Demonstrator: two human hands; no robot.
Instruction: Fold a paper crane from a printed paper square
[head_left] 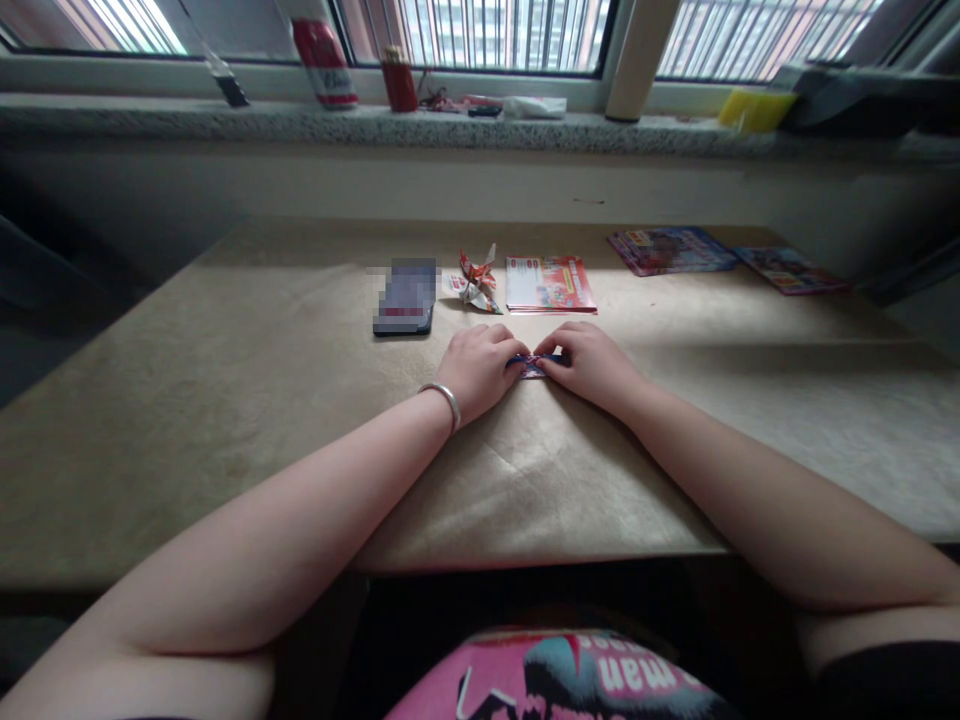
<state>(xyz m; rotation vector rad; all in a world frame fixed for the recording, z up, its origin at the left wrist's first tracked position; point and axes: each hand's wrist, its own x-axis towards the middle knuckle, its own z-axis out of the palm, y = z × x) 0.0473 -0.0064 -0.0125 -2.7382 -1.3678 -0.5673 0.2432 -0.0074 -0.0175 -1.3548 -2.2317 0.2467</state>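
Between my hands, low on the table, is a small folded piece of printed paper (533,369), blue and reddish. My left hand (482,368), with a silver bangle at the wrist, pinches its left end. The right end is pinched by my right hand (589,362), thumb in front and fingers behind. Fingers cover much of the paper, so its full shape is hidden. Just beyond my hands stands a folded paper figure (478,280) in orange, white and green. To its right lies a stack of red and white printed sheets (551,285).
A phone (406,297) lies left of the paper figure. Colourful printed sheets (670,250) and another small pile (791,270) rest at the back right of the table (247,400). On the windowsill (465,130) stand a red and white can (326,60), a red lighter-like object (399,80) and other items.
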